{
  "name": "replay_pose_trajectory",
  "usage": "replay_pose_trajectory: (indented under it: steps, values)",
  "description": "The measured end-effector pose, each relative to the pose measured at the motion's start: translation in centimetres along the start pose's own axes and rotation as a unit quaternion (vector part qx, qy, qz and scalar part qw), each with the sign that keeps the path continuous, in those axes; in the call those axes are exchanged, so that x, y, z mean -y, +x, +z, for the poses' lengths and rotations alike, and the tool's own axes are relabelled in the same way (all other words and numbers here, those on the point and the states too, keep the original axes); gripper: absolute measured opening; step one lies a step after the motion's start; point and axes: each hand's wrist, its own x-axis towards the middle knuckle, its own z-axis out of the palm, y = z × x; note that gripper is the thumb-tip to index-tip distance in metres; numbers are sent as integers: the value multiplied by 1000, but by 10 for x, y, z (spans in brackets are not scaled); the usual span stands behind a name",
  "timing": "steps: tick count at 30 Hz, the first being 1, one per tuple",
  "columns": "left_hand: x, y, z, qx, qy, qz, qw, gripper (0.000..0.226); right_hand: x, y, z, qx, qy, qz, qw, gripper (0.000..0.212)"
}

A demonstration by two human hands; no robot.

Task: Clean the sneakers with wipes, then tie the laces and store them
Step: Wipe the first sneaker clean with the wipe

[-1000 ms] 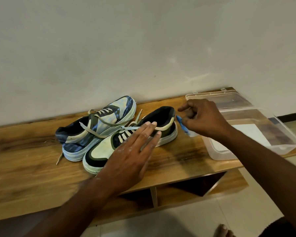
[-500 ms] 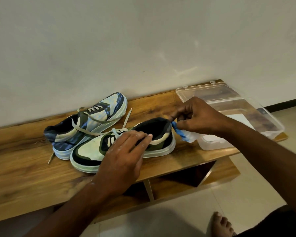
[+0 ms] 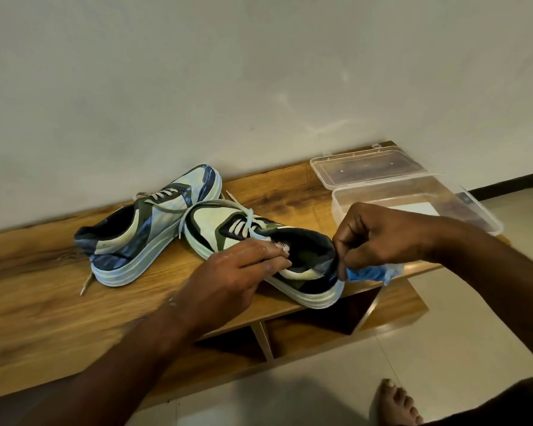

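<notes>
Both hands now work the nearer sneaker [image 3: 259,250] — the left hand [image 3: 228,281], flat a second ago, has its fingers [image 3: 271,256] curled over the collar, while the right hand [image 3: 379,238] pinches the blue wipe [image 3: 370,273] against the heel. The shoe has swung round, its heel at the surface's [image 3: 59,318] front edge. Wiping looks just begun; the other sneaker [image 3: 142,238] and clear box [image 3: 413,192] wait toward the back edge.

**Bare Arms, Bare Foot**

The person is wearing nothing on either forearm, and no sleeves are showing. Both hands, left [image 3: 228,281] and right [image 3: 382,238], are going ungloved, pale specks dotting the left. At five o'clock, a bare foot [image 3: 396,404] is showing beside dark clothing [image 3: 505,407].
</notes>
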Motion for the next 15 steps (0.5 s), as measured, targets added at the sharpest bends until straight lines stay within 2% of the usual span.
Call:
replay_pose_trajectory:
  steps: [3,6,10,12,15]
  values:
    - [7,6,4,6,27,17,999,37,5,-5,0,42,12,13,999,23]
    - [14,12,8,-19,83,-27,996,39,4,0,13,3,4,-2,1000,20]
    - [22,23,6,-69,81,-222,969,66,-3,22,42,-118,18,-38,992,21]
    - [27,23,6,-79,24,-309,947,76,-4,35,54,-167,20,-60,984,18]
    - [24,19,5,-97,-78,-376,918,79,-3,48,61,-186,26,-74,979,15]
